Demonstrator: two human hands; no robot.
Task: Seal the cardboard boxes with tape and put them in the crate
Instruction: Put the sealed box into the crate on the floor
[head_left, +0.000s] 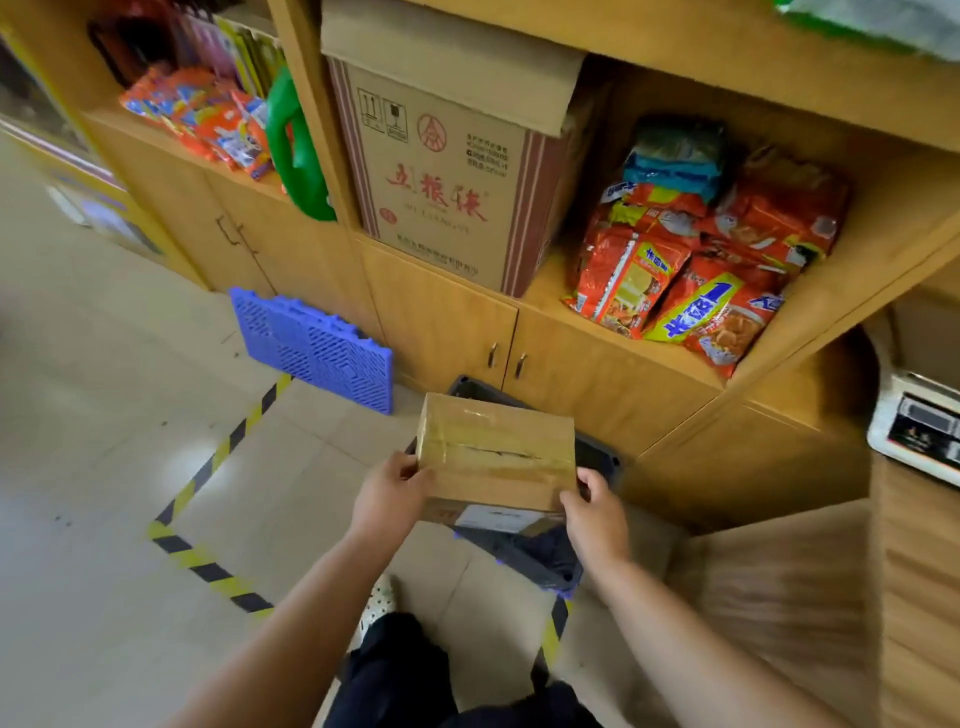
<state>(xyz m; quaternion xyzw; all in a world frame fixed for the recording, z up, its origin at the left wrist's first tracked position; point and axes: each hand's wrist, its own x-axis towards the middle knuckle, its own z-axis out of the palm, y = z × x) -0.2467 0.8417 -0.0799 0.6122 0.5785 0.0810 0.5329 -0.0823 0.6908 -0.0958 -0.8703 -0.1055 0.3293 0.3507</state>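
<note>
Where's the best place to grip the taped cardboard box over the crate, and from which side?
Grip the cardboard box by its two opposite ends, one hand from each side, as the left hand and right hand do now. It is wide, handleless and level above the crate, so end grips likely keep it steady.

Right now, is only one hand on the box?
No, the left hand and right hand both grip the box at opposite ends.

Left hand (390, 493) and right hand (597, 512) grip taped cardboard box (496, 457) at its ends, above dark crate (540, 558) on floor.
</note>
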